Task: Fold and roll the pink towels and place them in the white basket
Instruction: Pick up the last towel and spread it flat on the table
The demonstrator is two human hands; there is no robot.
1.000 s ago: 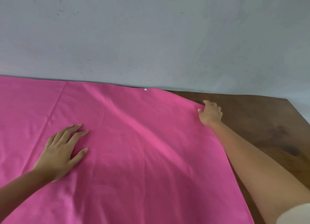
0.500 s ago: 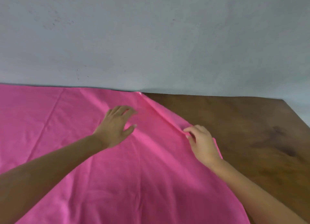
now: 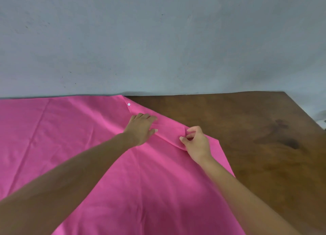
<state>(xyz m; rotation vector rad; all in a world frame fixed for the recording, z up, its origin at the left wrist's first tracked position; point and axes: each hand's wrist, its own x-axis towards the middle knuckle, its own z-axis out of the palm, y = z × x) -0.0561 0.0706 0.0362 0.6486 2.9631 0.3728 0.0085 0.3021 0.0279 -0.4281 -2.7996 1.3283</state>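
- From the head view, a grey wall (image 3: 158, 41) stood behind a brown wooden table (image 3: 247, 115), which carried a dark stain (image 3: 282, 136) on its bare right part.
- The pink towel (image 3: 70, 146) lay spread over the table's left and middle, its far edge against the wall.
- A small white dot (image 3: 129, 104) sat by the towel's far right corner.
- The left hand (image 3: 141, 129) rested flat on the towel, fingers straight and holding nothing.
- The right hand (image 3: 196, 143), just beside it, pinched a raised fold of the towel near its right edge.
- Both forearms crossed over the cloth, hiding parts of it.
- I counted one towel, one table and two hands.
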